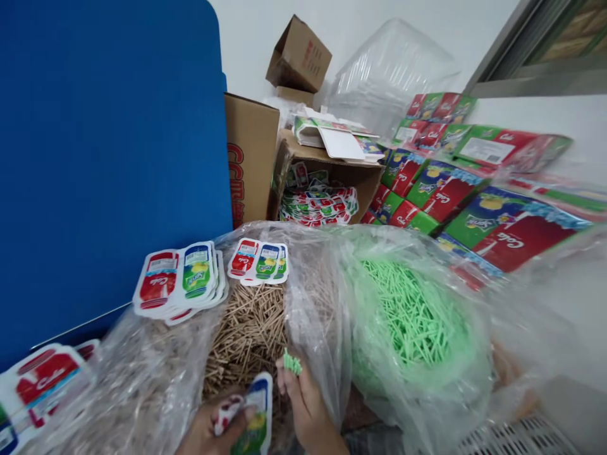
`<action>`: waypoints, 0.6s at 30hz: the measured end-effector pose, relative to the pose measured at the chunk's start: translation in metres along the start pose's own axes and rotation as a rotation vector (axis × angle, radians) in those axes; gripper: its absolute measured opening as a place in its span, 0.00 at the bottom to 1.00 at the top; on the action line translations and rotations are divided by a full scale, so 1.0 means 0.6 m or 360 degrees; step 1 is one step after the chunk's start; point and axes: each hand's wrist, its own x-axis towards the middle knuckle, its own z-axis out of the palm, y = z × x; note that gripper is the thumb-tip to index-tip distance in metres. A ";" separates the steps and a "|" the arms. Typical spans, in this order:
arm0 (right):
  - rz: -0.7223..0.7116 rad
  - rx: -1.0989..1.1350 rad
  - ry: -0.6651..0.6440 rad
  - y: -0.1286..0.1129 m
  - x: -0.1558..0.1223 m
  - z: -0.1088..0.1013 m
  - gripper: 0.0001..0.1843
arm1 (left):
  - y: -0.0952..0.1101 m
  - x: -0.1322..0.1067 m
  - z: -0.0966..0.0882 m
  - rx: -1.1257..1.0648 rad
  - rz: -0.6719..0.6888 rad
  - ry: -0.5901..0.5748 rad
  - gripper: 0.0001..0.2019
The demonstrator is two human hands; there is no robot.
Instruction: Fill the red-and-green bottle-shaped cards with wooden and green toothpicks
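My left hand (208,426) is closed on a bottle-shaped printed card (258,414), whose blue, green and yellow side faces up near the bottom edge. A small red-and-white bit shows by its fingers. Beside it, my right hand (308,407) grips a small bundle of short green sticks (291,364), ends upward. Both hands are over a clear plastic bag of brown sticks (253,322). To the right a second bag holds loose green sticks (412,309). Stacked cola-and-lemon cards (180,278) lie on the left bag edge, with a smaller stack of cards (258,260) farther back.
A tall blue panel (109,158) stands at left, with more cards (45,385) below it. Behind the bags, an open carton (372,183) holds many cards. Printed cola boxes (512,234) are piled at right, near stacked clear plastic trays (393,63).
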 end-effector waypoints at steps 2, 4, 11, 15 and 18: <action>-0.0060 -0.0067 0.0005 0.006 -0.006 -0.004 0.21 | -0.003 0.003 -0.007 -0.0241 -0.0228 0.0215 0.18; -0.0084 -0.0089 0.0067 0.009 -0.015 -0.003 0.22 | -0.004 0.005 -0.007 -0.0356 -0.0334 0.0332 0.19; -0.0042 -0.0091 0.0152 0.014 -0.035 0.003 0.22 | -0.013 0.021 0.007 -0.0402 -0.0237 0.0247 0.17; -0.0021 -0.0082 0.0183 0.022 -0.038 0.001 0.22 | -0.022 0.029 0.005 -0.0394 -0.0230 0.0264 0.18; -0.0014 -0.0080 0.0199 0.025 -0.038 0.002 0.22 | -0.025 0.031 0.003 -0.0307 -0.0160 0.0275 0.17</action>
